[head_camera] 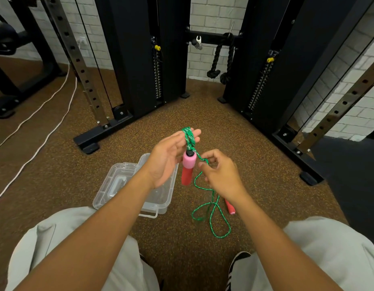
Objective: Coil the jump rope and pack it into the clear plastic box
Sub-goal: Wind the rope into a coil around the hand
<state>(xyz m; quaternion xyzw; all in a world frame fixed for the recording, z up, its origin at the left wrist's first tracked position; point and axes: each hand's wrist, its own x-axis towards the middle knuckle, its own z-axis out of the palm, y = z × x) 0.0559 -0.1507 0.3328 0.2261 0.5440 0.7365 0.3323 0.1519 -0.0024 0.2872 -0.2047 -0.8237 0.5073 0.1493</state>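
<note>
The green jump rope is partly wound around the fingers of my left hand, which is held flat and upright above the floor. One pink-and-red handle hangs from those loops beside my palm. My right hand pinches the rope just right of that handle. The remaining rope trails down in loose loops on the floor to the second red handle, partly hidden by my right wrist. The clear plastic box sits open on the floor under my left forearm, with its lid lying beside it on the left.
Black weight-machine frames stand ahead on both sides, with feet on the brown speckled floor. A black knotted rope hangs at the white brick wall. White cords run across the floor at left. My knees and a striped shoe are below.
</note>
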